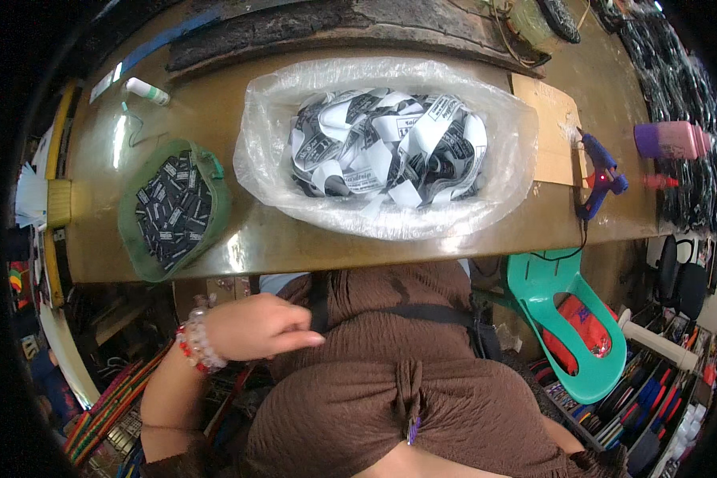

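Note:
My left hand [264, 327] hangs in front of my body, just below the table's near edge. Its fingers are curled in, the thumb points right, and nothing shows in it. Beaded bracelets circle that wrist. My right hand is out of view. Across the table's middle stands a wide clear plastic bag [267, 179], its mouth spread open. Inside lie tangled black and white printed label strips [374, 155]. To the left, a green translucent bag [217, 209] holds many small cut black labels [171, 211].
A blue glue gun [600, 177] rests by brown cardboard [556, 131], its cord dropping over the edge. A pink and purple container [671, 141] stands farther right, a white tube [147, 91] at back left. Below, a green plastic chair [526, 279] stands right.

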